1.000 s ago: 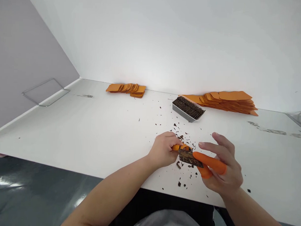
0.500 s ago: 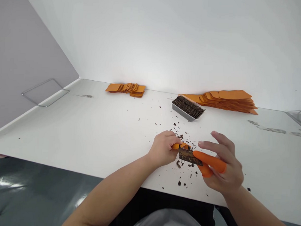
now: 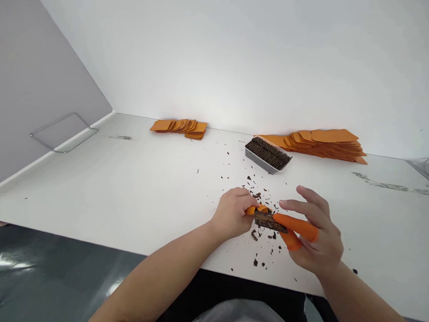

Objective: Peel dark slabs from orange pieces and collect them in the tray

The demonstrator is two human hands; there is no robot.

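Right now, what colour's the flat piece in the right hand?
The flat piece is mottled dark brown; best seen in the head view.

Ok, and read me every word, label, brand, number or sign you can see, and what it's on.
There are none I can read.
Left pile, right pile, tub: no lettering visible.
Dark slab in the right hand: no lettering visible.
Faint reddish mark on the table: too small to make out.
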